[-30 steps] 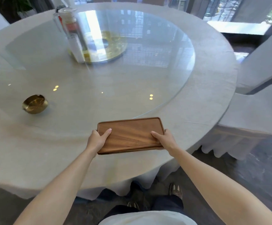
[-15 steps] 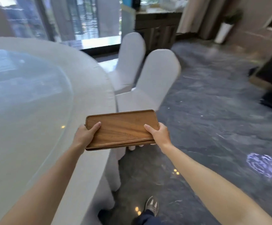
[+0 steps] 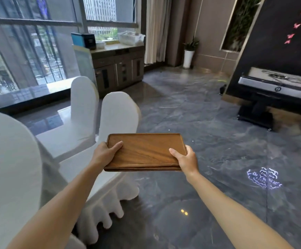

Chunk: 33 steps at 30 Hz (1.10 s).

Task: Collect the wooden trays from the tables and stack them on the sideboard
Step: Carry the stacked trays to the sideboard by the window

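I hold a brown wooden tray (image 3: pixel 144 151) level in front of me, above the floor. Its near edge shows layered lines, so it may be more than one tray stacked; I cannot tell. My left hand (image 3: pixel 105 153) grips its left end, thumb on top. My right hand (image 3: pixel 187 159) grips its right end the same way. A dark wooden sideboard (image 3: pixel 118 68) stands against the window wall, far ahead and left of centre, with a pale top.
Two white-covered chairs (image 3: pixel 117 112) stand just left of the tray, and a third white chair back (image 3: pixel 7 159) fills the lower left. Boxes (image 3: pixel 82 39) and a white container (image 3: pixel 130 38) sit on the sideboard. A dark low table (image 3: pixel 275 90) stands right. Grey marble floor lies ahead.
I lifted the tray off the round table and turned right. The table has left the view; the sideboard and open floor now lie ahead. Both hands keep their grip.
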Each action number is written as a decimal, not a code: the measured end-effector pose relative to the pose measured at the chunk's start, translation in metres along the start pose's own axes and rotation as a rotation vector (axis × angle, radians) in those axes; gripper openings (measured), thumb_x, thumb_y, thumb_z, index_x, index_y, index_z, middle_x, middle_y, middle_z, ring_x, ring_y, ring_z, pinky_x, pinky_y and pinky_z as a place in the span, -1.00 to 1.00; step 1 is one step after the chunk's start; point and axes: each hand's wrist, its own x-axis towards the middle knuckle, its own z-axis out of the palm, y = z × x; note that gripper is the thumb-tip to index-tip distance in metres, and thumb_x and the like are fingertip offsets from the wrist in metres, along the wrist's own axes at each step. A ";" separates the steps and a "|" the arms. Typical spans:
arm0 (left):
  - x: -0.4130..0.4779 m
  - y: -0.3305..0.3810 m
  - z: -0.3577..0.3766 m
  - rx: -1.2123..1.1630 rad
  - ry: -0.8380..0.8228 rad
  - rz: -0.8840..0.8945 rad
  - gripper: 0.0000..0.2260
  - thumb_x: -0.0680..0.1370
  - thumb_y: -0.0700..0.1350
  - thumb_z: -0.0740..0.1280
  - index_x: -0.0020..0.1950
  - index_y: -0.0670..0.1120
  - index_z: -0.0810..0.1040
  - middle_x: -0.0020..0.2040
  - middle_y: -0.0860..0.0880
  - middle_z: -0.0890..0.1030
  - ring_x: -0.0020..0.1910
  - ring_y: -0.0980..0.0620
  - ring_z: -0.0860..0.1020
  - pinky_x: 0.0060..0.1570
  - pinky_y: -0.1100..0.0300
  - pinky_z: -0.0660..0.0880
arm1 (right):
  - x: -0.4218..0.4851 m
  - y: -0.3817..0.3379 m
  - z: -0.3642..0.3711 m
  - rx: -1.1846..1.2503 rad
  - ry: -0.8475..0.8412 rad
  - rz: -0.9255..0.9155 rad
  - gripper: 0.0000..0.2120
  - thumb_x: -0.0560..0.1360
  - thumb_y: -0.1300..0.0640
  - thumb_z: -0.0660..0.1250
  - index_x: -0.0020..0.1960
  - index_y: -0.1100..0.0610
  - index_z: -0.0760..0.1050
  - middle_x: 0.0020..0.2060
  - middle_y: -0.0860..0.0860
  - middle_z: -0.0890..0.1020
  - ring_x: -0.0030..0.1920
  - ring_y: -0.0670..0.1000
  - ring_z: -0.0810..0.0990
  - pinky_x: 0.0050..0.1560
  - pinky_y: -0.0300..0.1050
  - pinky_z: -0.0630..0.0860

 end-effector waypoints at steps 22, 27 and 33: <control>0.448 0.185 0.219 0.013 0.056 0.115 -0.58 0.43 0.16 0.35 -0.04 -0.21 0.45 -0.13 -0.08 0.53 -0.11 -0.07 0.52 -0.15 0.10 0.43 | 0.520 -0.035 -0.008 0.086 0.061 -0.032 -0.34 0.37 0.04 0.45 0.38 0.19 0.32 0.28 0.12 0.52 0.27 0.08 0.49 0.34 0.03 0.39; 0.555 0.246 0.261 0.031 0.068 0.106 -0.61 0.44 0.15 0.34 -0.09 -0.18 0.44 -0.26 0.02 0.46 -0.25 0.03 0.47 -0.32 0.16 0.39 | 0.650 -0.058 -0.012 0.091 0.065 -0.038 -0.32 0.37 0.04 0.45 0.40 0.20 0.29 0.32 0.13 0.48 0.31 0.09 0.45 0.36 0.06 0.37; 0.672 0.288 0.330 0.056 0.099 0.107 -0.68 0.45 0.16 0.33 -0.19 -0.09 0.41 -0.29 0.08 0.45 -0.31 0.15 0.43 -0.40 0.27 0.31 | 0.795 -0.060 -0.020 0.066 0.058 -0.048 -0.33 0.37 0.03 0.45 0.39 0.20 0.30 0.32 0.13 0.48 0.32 0.09 0.44 0.36 0.07 0.36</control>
